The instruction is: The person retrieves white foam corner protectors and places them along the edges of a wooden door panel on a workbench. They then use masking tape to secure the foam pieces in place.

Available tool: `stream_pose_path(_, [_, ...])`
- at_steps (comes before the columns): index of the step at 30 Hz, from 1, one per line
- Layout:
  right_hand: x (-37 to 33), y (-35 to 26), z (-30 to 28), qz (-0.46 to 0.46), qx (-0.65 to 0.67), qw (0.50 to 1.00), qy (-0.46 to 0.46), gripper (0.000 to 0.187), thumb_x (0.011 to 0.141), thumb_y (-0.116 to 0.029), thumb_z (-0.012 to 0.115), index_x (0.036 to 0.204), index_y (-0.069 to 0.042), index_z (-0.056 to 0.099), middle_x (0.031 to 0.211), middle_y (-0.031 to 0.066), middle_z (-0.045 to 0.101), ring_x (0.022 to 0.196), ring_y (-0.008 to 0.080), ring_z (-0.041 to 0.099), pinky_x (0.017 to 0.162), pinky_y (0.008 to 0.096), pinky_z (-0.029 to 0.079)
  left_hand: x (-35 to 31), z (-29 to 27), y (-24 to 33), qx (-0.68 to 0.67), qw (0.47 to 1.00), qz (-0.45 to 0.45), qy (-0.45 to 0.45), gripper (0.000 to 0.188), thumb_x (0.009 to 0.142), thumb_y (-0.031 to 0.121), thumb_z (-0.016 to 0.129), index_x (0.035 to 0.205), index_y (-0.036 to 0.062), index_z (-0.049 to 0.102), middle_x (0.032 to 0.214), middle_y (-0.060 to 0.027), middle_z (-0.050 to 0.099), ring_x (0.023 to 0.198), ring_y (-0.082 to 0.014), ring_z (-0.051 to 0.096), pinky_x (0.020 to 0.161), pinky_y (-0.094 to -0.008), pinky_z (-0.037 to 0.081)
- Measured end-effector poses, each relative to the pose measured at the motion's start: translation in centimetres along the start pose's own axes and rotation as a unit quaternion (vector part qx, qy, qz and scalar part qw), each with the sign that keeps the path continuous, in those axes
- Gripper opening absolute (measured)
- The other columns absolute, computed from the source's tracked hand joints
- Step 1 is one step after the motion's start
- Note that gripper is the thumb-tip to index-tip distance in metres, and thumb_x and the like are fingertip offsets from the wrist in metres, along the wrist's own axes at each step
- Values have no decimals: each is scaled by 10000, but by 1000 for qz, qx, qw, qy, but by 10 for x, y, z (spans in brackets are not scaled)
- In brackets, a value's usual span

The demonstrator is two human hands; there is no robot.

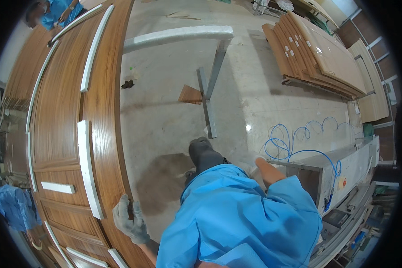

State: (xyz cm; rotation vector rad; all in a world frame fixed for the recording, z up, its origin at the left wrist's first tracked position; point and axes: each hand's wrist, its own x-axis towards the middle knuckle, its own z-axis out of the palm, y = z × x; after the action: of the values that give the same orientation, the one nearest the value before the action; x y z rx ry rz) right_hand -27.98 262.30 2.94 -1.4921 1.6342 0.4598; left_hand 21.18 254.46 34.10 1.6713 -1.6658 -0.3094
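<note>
So your left hand point(131, 223) is hovering around the right edge of the big brown wood panel point(105, 147), toward the near end. The fingers are curling, with the thumb sitting apart from the rest, and honestly I can't tell whether they're grasping that edge or just released against it. Your right hand point(254, 161) is hanging out to the right of your body, close to the left end of the grey metal cabinet point(350, 165). It's blurring a lot, so no way to say if those fingers are clenched or loose.

The panel itself is stretching along your left side from near to far. White strips are lying on it: a long strip point(88, 169) in the middle, another strip point(98, 44) farther off, and a short strip point(58, 187) over to the left. A co-worker point(60, 15) in blue is leaning in at the far left end, and another blue-clad person point(15, 205) is showing at the near left.

Straight ahead, a white padded bar point(178, 36) is running rightward from the panel, with a grey metal leg point(216, 67) standing under its right end. A brown scrap point(190, 94) is lying on the floor nearby. Far right, a stack of brown boards point(315, 56) is leaning over, and a blue hose point(276, 158) is coiling between it and the cabinet
</note>
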Motion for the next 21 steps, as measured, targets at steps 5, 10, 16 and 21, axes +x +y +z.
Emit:
stream_pose_path(5, [-27, 90, 21, 244, 235, 940, -48, 486, 924, -425, 595, 1219, -46, 669, 1117, 166, 717, 1007, 291, 681, 875, 399, 528, 25, 63, 50, -22, 994, 60, -89, 325, 844, 237, 786, 1073, 21, 706, 942, -126, 670, 828, -270, 624, 738, -382, 497])
stream_pose_path(10, [8, 142, -24, 178, 368, 904, 124, 435, 943, -366, 595, 1219, -37, 666, 1068, 116, 727, 924, 284, 696, 818, 392, 540, 72, 173, 108, -21, 972, 164, -170, 308, 791, 223, 799, 1029, 53, 700, 936, -112, 683, 822, -301, 625, 745, -410, 494])
stream_pose_path(16, [58, 268, -169, 125, 206, 955, 172, 407, 914, -380, 627, 1175, -75, 697, 1145, 159, 701, 1042, 320, 673, 916, 413, 514, 143, 375, 239, -39, 941, 270, -198, 260, 795, 231, 769, 990, 79, 690, 885, -86, 683, 781, -308, 617, 697, -423, 481])
stream_pose_path(21, [74, 344, -325, 101, 350, 891, 271, 364, 914, -356, 646, 1127, -70, 719, 1096, 168, 720, 1029, 331, 686, 894, 407, 526, 200, 520, 367, -141, 860, 386, -303, 245, 813, 248, 745, 994, 90, 697, 873, -82, 689, 797, -305, 637, 718, -432, 496])
